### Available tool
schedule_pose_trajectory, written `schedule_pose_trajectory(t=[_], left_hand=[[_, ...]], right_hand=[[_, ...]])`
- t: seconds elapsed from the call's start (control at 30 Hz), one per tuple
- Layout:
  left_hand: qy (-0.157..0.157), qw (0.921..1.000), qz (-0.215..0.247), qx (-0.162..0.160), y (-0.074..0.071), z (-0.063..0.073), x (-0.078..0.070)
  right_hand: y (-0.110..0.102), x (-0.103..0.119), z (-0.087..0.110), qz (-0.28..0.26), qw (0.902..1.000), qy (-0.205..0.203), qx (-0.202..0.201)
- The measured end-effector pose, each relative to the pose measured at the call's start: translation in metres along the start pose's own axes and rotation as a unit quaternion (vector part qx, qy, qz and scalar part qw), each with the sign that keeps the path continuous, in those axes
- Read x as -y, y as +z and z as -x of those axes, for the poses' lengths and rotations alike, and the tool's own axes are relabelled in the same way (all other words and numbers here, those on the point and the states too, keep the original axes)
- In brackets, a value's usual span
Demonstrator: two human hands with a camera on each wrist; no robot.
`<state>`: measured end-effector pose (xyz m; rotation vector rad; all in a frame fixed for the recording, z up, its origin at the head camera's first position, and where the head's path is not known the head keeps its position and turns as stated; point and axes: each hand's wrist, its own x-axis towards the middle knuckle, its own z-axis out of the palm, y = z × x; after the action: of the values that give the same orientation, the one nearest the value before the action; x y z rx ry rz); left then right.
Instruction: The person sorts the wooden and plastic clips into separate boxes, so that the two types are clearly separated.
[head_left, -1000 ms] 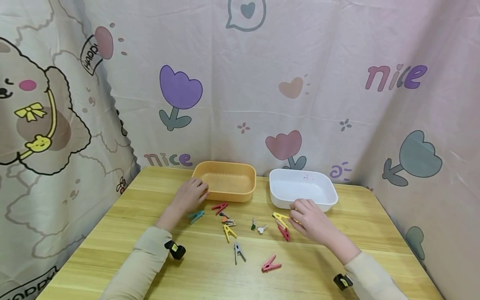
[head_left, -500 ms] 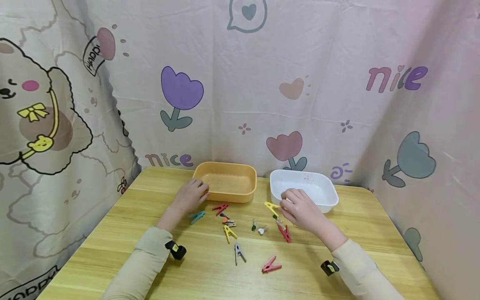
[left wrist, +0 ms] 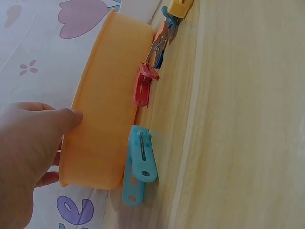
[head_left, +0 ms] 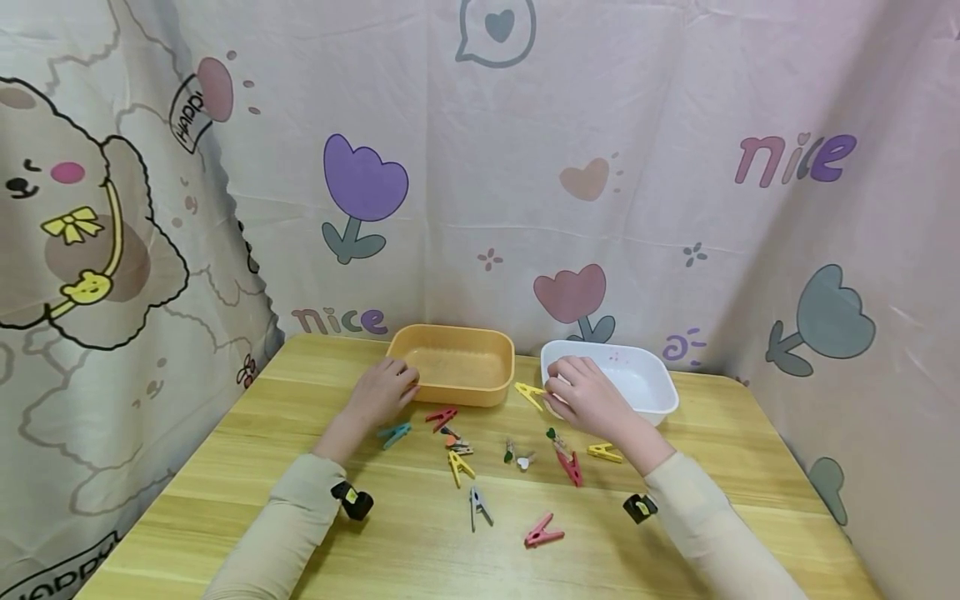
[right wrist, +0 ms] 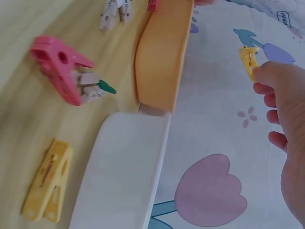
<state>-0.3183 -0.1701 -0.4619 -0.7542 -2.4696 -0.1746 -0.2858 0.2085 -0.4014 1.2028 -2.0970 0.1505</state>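
Note:
In the head view my left hand (head_left: 377, 393) grips the near left rim of an orange plastic basin (head_left: 467, 395). The left wrist view shows the thumb against the basin's wall (left wrist: 101, 107), fingers partly hidden behind it. Between thumb and fingertips, my right hand (head_left: 591, 398) pinches a yellow clothespin (head_left: 529, 392), raised in front of a white basin (head_left: 662, 407). That clothespin (right wrist: 249, 59) hangs clear of both basins in the right wrist view. Nearest to my left hand on the table lies a teal clothespin (head_left: 393, 433), with a red clothespin (head_left: 441, 417) beside it.
Another yellow clothespin (head_left: 604, 452) lies below my right forearm. Mid-table are a red clothespin (head_left: 570, 468), a yellow one (head_left: 460, 467), a grey one (head_left: 479, 505), a pink one (head_left: 543, 531) and several small wooden clips (head_left: 523, 460). A printed curtain (head_left: 480, 167) hangs behind.
My right hand has moved left and away from me, lifting the yellow clothespin towards the gap between the basins. A second yellow clothespin has come into view behind it. My left hand stays put.

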Motion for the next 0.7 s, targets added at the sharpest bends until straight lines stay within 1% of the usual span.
schedule_pose_trajectory(t=[0.17,0.47,0.7], left_hand=[[-0.005,1.0000,0.001,0.006,0.001,0.000,0.000],[0.003,0.9999,-0.008,-0.006,0.001,0.001,0.001],[0.003,1.0000,-0.005,-0.004,0.002,0.001,0.002]], right_hand=[[0.002,-0.002,-0.011,0.004,0.9999,0.003,0.011],[0.010,-0.005,-0.028,0.006,0.9997,0.016,0.019],[0.020,-0.009,-0.039,0.006,0.9992,0.030,0.027]])
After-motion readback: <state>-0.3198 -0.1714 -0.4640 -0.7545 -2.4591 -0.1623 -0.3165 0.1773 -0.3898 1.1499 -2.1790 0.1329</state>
